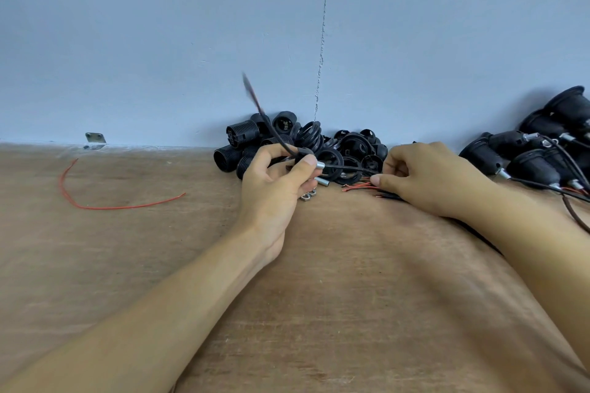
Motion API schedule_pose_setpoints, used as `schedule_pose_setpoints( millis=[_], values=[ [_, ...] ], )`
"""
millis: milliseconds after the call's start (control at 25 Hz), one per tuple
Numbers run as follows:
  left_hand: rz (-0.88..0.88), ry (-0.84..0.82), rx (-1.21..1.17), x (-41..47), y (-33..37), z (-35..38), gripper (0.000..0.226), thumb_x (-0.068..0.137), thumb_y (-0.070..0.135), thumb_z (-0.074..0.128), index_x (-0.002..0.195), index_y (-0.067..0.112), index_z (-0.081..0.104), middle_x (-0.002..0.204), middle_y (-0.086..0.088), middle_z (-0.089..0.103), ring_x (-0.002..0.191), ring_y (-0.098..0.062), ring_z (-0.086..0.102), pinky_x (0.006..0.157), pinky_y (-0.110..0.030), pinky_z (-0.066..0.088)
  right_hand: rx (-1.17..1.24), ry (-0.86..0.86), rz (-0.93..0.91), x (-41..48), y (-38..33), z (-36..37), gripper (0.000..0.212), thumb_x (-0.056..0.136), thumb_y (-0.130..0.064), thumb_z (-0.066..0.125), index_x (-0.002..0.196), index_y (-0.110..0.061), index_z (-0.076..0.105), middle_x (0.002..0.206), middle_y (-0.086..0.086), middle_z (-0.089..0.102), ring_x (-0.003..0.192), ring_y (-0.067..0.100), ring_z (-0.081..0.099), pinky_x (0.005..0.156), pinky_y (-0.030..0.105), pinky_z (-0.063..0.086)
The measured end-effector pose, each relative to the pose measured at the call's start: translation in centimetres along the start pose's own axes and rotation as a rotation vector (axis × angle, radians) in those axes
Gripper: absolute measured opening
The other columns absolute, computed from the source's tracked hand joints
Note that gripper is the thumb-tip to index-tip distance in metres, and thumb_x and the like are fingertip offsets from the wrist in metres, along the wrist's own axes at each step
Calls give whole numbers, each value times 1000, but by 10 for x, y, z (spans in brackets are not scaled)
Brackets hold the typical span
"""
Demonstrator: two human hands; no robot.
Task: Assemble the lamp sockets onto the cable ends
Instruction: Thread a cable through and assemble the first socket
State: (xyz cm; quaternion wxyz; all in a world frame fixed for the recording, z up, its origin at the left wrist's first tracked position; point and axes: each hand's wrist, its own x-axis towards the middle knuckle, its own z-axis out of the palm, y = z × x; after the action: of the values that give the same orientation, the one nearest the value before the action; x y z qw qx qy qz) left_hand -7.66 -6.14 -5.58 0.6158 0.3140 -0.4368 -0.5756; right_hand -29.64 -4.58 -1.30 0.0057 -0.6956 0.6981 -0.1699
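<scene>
1. At the far left, a small metal bracket (95,138) sat where the blue wall (159,41) met the brown counter (351,265).
2. A loose red wire (95,206) lay curved on the counter, well apart from everything else.
3. The left hand (274,182) was raised just above the counter, with its thumb and curled fingers pinching a black cable (271,128). The cable's free end rose up and to the left, blurred against the wall.
4. A short metal sleeve (320,165) sat on the cable just beside the left thumb tip. From it the cable ran on to the right.
5. Below that hand, a second metal tube (321,182) and a few small nuts (308,195) lay on the counter.
6. Behind both hands, a heap of black socket parts (287,143), made up of threaded bodies and rings, was piled against the wall.
7. A bundle of wire ends (360,187), red and black, lay on the counter between the hands, reaching under the right one.
8. The right hand (424,179) was low over the counter with its fingers curled. Its thumb and forefinger appeared to pinch the cable's other end, though the contact was too small to see clearly.
9. At the far right, assembled sockets (536,166) with cables already attached lay stacked together.
</scene>
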Motion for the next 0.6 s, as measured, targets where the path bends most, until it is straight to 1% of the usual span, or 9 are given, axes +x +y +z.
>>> schedule_pose_setpoints(
  millis=[160,240,320,360,440,480,560,600],
  values=[
    [-32,6,4,-2,-2,-2,11,94,5,70,96,13,63,83,-4,77,96,-28,76,85,-31,62,-25,-37,42,1,5,-2,27,84,-55,69,75,-30,62,84,-8,63,85,13,58,70,34,47],
    [-54,-16,7,-3,-2,-1,8,95,6,69,96,11,63,82,-3,77,96,-27,77,86,-31,62,-92,-67,17,0,3,-4,25,83,-55,69,77,-31,62,84,-13,63,87,14,60,74,34,49],
    [-82,-43,-15,-6,-3,2,6,95,5,69,97,7,64,84,-5,77,96,-28,77,88,-34,62,-112,-47,-62,0,-2,-2,22,85,-54,66,81,-33,61,84,-18,62,87,12,60,78,33,46],
    [-101,-59,-31,-7,-4,4,6,95,4,68,99,4,64,86,-8,77,96,-29,77,87,-34,62,-73,-27,-105,0,-6,0,20,86,-53,66,81,-34,61,83,-19,62,85,8,60,77,31,45],
    [-137,-89,-38,-10,-5,6,11,95,3,68,104,0,64,95,-15,76,96,-30,77,86,-34,62,91,-22,-164,-3,-16,7,17,87,-49,68,80,-35,61,76,-17,64,73,-3,59,66,20,42],
    [-145,-99,-25,-12,-5,6,13,95,3,68,106,-1,64,99,-18,76,96,-30,77,86,-34,62,161,-33,-185,-4,-20,11,16,88,-48,67,80,-35,62,71,-16,64,67,-4,58,61,17,39],
    [-130,-87,15,-13,-4,6,11,94,3,69,104,2,64,99,-18,77,95,-28,77,85,-34,63,202,-58,-220,-7,-23,17,18,92,-47,62,81,-33,65,65,-14,63,64,-1,57,57,19,39],
    [-115,-62,32,-12,-4,5,9,94,4,69,102,4,64,97,-16,77,93,-28,77,84,-34,63,187,-71,-226,-8,-23,16,19,93,-48,60,82,-34,66,65,-18,62,64,-1,56,57,22,38]
  ],
)
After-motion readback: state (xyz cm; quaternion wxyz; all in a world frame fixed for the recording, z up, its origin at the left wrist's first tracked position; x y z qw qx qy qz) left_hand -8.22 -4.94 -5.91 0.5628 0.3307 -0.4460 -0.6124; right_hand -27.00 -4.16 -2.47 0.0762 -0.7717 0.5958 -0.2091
